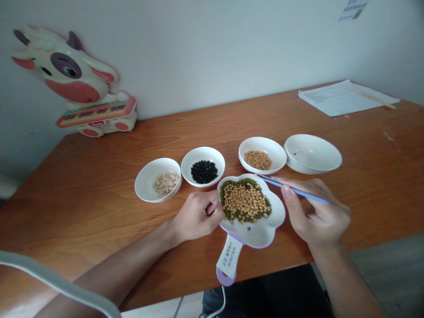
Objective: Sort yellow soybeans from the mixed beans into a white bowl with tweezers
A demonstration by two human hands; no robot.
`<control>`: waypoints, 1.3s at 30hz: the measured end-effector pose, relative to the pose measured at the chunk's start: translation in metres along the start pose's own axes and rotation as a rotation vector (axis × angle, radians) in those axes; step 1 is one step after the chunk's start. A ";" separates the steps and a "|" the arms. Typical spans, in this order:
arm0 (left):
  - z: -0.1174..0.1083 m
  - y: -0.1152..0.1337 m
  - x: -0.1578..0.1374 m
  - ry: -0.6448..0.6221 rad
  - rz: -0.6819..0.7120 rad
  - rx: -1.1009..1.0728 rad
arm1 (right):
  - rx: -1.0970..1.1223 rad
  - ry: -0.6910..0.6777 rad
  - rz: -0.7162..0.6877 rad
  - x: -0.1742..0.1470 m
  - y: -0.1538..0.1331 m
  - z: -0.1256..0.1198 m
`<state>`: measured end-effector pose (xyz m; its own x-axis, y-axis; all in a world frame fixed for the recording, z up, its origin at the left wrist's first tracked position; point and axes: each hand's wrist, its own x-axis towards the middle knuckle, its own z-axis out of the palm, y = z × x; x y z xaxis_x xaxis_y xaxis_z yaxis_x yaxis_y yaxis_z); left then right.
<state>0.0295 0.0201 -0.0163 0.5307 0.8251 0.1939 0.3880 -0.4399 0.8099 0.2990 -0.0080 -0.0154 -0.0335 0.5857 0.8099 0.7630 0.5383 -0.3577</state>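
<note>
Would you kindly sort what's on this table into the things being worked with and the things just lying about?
In use:
- flower-shaped dish of mixed beans, steadied by the left hand
- blue chopsticks in the right hand
- four white bowls: pale seeds, black beans, yellow beans, empty

Lying about:
- cow toy keyboard
- papers
- wooden chopsticks on them

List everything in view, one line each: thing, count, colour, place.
flower-shaped dish: one, white with purple handle, front edge of table, holds mixed yellow and green beans
small bowls: four, white, in a row behind the dish; pale seeds, black beans, yellow beans, none
chopsticks: a pair, blue, tips at the dish rim
cow toy keyboard: one, white and pink, far left by the wall
papers: white, far right
table: one, brown wood
left hand: grip on the dish rim
right hand: holding chopsticks
</note>
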 end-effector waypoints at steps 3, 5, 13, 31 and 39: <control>0.000 0.001 0.001 -0.001 0.011 -0.004 | -0.117 0.126 0.078 -0.002 0.005 0.000; 0.000 0.002 0.001 -0.002 0.011 -0.006 | -0.125 0.160 0.142 -0.003 0.008 0.001; -0.001 0.001 0.000 -0.004 0.011 -0.002 | 0.141 -0.070 0.006 0.000 0.001 0.004; 0.000 -0.002 -0.001 0.013 0.047 0.003 | 0.173 -0.228 0.030 0.003 -0.002 0.007; 0.001 -0.002 -0.001 0.002 0.021 0.002 | 0.057 -0.047 0.036 -0.001 -0.002 0.003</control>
<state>0.0288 0.0199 -0.0185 0.5375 0.8162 0.2120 0.3779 -0.4578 0.8047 0.2961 -0.0077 -0.0169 -0.0385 0.6323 0.7738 0.7264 0.5495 -0.4128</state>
